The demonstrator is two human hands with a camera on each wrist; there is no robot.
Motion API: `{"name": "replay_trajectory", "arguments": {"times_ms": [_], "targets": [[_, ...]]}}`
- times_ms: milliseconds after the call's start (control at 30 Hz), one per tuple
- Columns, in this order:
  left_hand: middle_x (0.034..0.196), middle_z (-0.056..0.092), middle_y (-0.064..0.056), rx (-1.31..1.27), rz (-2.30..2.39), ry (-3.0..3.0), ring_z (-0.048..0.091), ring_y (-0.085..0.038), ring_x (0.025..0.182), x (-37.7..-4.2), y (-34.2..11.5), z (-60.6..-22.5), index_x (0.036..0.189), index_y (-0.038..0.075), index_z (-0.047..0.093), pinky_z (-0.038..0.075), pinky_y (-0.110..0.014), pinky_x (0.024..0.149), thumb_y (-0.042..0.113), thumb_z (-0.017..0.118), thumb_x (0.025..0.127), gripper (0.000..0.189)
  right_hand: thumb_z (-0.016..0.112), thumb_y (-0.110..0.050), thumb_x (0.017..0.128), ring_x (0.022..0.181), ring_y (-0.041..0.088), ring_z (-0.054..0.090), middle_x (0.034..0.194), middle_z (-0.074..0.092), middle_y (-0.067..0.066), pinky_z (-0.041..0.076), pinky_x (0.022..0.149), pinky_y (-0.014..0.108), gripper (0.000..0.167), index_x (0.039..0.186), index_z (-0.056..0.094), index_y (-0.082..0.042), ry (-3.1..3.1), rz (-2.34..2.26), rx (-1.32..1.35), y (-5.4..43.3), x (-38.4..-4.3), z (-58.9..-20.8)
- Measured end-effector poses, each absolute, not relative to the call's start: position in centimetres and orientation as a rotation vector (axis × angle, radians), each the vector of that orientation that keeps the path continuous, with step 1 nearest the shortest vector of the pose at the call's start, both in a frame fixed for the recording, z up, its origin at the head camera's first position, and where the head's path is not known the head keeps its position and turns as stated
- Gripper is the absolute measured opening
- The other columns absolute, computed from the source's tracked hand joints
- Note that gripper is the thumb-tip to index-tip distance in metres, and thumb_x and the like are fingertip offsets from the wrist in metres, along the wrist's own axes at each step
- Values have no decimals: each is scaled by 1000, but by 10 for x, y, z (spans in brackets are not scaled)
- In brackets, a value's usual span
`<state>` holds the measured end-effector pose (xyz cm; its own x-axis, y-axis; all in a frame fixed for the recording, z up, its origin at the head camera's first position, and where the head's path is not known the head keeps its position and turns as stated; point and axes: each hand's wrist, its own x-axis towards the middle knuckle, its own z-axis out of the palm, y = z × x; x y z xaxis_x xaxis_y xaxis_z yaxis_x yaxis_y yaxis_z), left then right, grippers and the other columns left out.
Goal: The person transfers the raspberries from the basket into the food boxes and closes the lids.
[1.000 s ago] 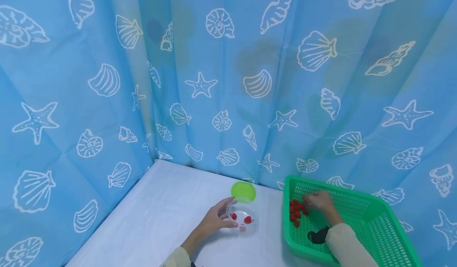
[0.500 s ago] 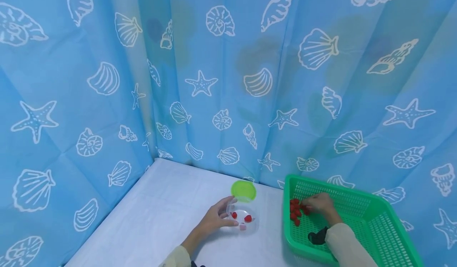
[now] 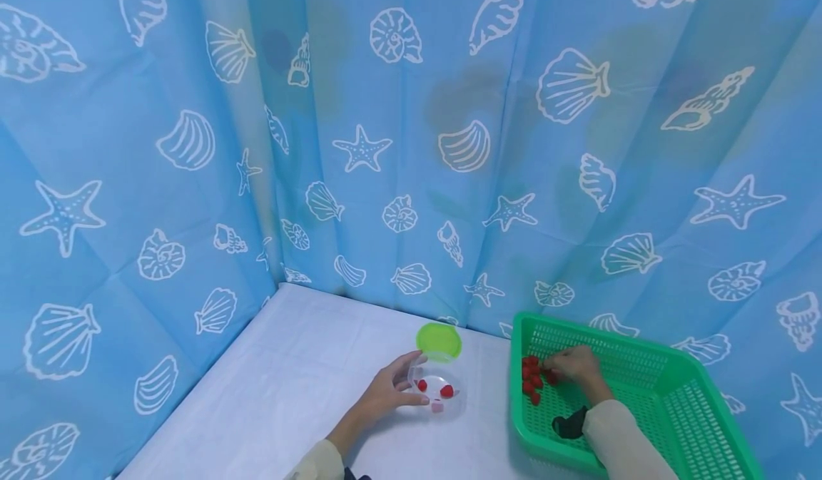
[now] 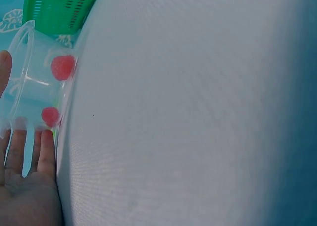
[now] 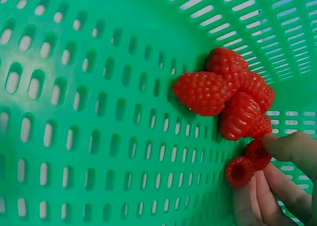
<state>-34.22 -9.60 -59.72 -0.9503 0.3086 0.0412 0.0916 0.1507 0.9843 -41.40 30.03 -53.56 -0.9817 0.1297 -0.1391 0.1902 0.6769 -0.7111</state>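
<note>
My left hand (image 3: 383,393) holds a clear plastic tub (image 3: 429,373) on the white table, thumb on the near side and fingers on the far side. Two red raspberries (image 3: 446,391) lie on the tub's bottom; the left wrist view shows them through its clear wall (image 4: 42,87). Inside the green basket, my right hand (image 3: 578,366) is down at the left end, by a cluster of raspberries (image 3: 530,374). The right wrist view shows thumb and fingers pinching a small raspberry (image 5: 257,155), with another hollow-ended raspberry (image 5: 238,172) right beside the fingertips.
The green slotted basket (image 3: 523,433) stands at the table's right, its raised rim around my right forearm. A light green lid (image 3: 439,339) lies just behind the tub. A blue curtain (image 3: 398,145) with white shells hangs behind and along the left side.
My right hand has shifted slightly left toward the raspberry cluster, its fingers reaching down to a berry. The left hand and tub have stayed in place.
</note>
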Motion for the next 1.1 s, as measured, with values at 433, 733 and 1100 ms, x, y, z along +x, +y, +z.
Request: {"name": "replay_trajectory", "arguments": {"times_ms": [433,733,1100], "targets": [[146,48,1,362,1913,2221,42,-30,136,-341,-96,-595,148,26,40,43,-42,104,25,81,81,79,80,-14,72,63,22,69,70,70,13,58,60,36,20,78,75,4,2710,-1391,306,304,-411,-532],[146,48,1,395,1914,2217,41,-30,136,-340,-97,-593,149,25,39,44,-42,103,24,80,82,78,71,-8,86,83,26,70,90,71,17,59,77,43,37,112,62,17,2442,-1723,268,314,-408,-526],[146,48,1,409,1926,2203,42,-30,136,-340,-97,-595,150,21,38,43,-41,104,23,80,82,80,59,-11,98,111,31,63,121,62,25,47,99,49,48,133,44,18,2282,-1830,48,319,-404,-516]]}}
